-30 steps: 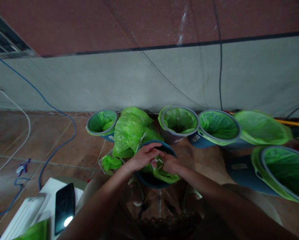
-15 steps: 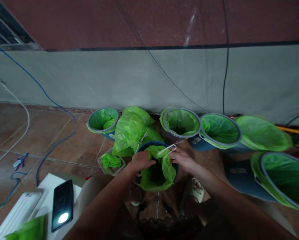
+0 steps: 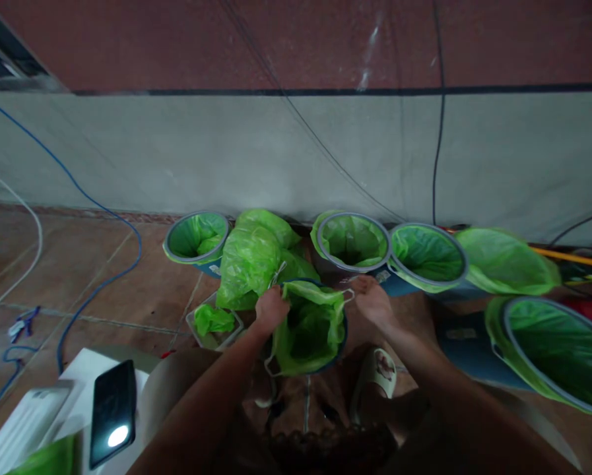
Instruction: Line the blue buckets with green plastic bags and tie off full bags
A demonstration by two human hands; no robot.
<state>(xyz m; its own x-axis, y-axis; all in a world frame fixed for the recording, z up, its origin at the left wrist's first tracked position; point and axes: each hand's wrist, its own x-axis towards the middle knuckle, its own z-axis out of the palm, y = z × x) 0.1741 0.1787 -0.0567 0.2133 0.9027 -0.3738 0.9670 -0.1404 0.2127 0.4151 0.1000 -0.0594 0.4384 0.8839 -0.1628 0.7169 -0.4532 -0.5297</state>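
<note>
A green drawstring trash bag [image 3: 309, 330] lines a dark blue trash can [image 3: 344, 333] between my legs, its mouth spread wide. My left hand [image 3: 272, 309] is closed at the left of the bag's mouth, gripping its edge; a white cord sticks up beside the fingers. On the other side, my right hand [image 3: 373, 302] pinches the white drawstring [image 3: 348, 295], drawn outward from the bag's right edge. Another loop of cord hangs at the bag's lower left. Just behind the can lies a heap of green bags [image 3: 251, 257].
Lined cans stand along the wall: a left can [image 3: 197, 239], a middle can [image 3: 354, 241], a right can [image 3: 427, 257]. Another lined can [image 3: 558, 356] leans at right. A small tray [image 3: 216, 336] holds a crumpled green bag. A phone [image 3: 112, 412] lies on a white surface at left.
My hands have spread apart and the bag's mouth has opened, its folded far edge now laid back. The right hand has moved outward, pulling the white drawstring. The view has shifted slightly.
</note>
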